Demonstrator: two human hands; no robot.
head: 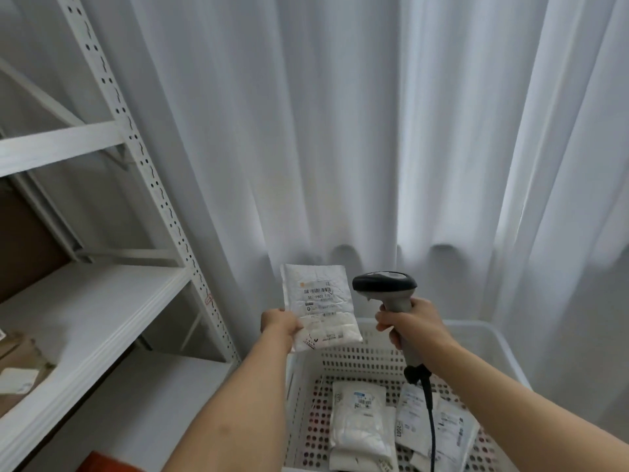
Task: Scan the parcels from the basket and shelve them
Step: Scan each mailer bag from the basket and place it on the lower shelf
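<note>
My left hand grips a white padded parcel by its lower left corner and holds it up, barcode label facing me, above the basket's far left corner. My right hand holds the grey handle of a barcode scanner. The scanner's dark head sits just right of the parcel, and its black cable hangs down into the basket. The white perforated basket lies below and holds several more white labelled parcels.
A white metal shelving unit stands on the left, with cardboard parcels at the left end of its middle shelf. White curtains hang behind the basket. An orange object peeks in at the bottom left.
</note>
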